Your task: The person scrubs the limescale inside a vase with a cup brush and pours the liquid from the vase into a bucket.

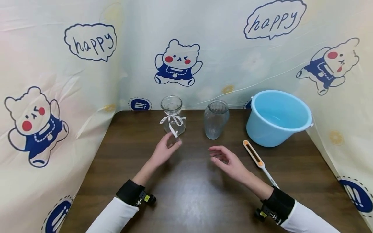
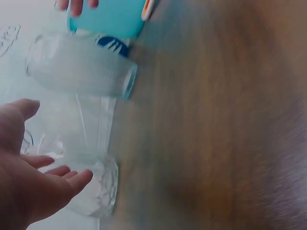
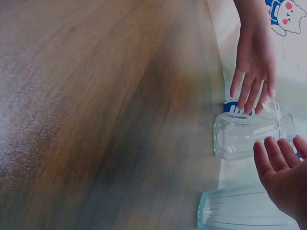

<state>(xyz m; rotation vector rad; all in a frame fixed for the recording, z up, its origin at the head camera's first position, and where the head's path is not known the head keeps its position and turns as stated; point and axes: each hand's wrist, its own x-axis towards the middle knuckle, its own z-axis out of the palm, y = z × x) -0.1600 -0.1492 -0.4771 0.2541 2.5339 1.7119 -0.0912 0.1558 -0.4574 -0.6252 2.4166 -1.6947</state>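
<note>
The left hand point(image 1: 163, 151) was open with relaxed fingers, its fingertips just beside the base of the vase with a ribbon point(image 1: 173, 117), which stood upright near the back of the table point(image 1: 186, 200). The right hand point(image 1: 225, 160) was open too, holding nothing, near the ribbed vase point(image 1: 216, 119) standing behind it.

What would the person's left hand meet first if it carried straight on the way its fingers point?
Most likely the ribbon-tied glass vase. The left hand, open, points up the table at its base, fingertips just short of it or barely touching; depth is unclear. The ribbed vase stands off to one side.
</note>
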